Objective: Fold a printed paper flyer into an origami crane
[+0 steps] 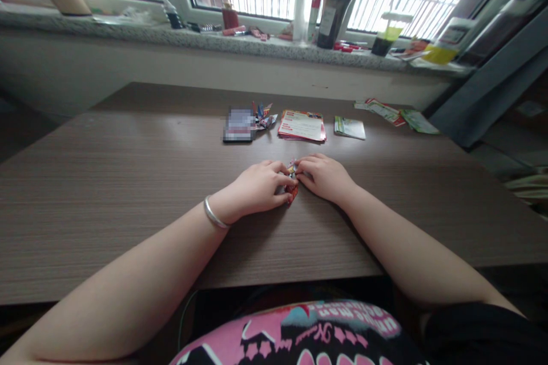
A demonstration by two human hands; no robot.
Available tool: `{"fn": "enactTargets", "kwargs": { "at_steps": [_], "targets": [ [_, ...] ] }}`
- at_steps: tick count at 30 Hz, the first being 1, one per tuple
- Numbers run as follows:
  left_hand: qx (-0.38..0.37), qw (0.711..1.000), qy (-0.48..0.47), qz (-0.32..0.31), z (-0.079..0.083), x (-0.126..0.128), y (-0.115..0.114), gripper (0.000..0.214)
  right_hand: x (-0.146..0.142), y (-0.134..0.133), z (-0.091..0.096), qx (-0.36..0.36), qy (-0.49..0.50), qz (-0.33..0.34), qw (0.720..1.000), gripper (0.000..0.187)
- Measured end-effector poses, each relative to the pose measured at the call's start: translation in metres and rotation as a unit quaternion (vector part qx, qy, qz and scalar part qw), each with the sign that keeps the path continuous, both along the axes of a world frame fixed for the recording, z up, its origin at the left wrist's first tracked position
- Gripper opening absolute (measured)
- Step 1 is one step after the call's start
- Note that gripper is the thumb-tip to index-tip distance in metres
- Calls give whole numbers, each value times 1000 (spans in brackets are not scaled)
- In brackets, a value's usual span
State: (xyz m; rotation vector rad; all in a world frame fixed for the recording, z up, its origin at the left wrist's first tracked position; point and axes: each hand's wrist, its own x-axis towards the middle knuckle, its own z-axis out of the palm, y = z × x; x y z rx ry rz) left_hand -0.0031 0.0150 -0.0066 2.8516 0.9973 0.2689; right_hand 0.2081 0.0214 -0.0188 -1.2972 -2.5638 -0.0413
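Observation:
A small piece of colourful printed paper (293, 189), red at its near end, is on the table between my hands. My left hand (266, 185), with a silver bangle on the wrist, grips its left side with thumb and fingers. The fingertips of my right hand (323, 175) are closed on its upper right edge. Fingers cover much of the paper, so its full shape is hidden. Just beyond my hands lies a stack of red-edged printed sheets (302, 125). Left of that stack are folded colourful paper pieces (266, 120).
A dark-edged, phone-like item (238, 126), its face pixelated, lies left of the folded pieces. A smaller stack of cards (350, 128) and loose printed slips (385, 112) are farther right on the wooden table (128, 182). Bottles and cups line the windowsill (265, 45).

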Motion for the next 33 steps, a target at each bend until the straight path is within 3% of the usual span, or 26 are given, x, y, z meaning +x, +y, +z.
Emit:
{"fn": "enactTargets", "kwargs": {
  "at_steps": [5, 12, 18, 25, 33],
  "targets": [
    [-4, 1000, 7, -1, 1, -1, 0, 27, -1, 3, -3, -8, 12, 12, 1000, 19],
    [0, 1000, 13, -7, -1, -2, 1, 30, 1, 4, -6, -60, 66, -23, 996, 22],
    [-24, 1000, 10, -3, 2, -3, 4, 28, 3, 8, -8, -61, 68, 4, 996, 21],
    [-16, 999, 4, 38, 1, -3, 6, 42, -2, 1, -3, -29, 42, 30, 998, 14],
    [5, 1000, -12, 14, -1, -5, 9, 23, -4, -8, 5, -9, -12, 55, 998, 17]
  ]
}}
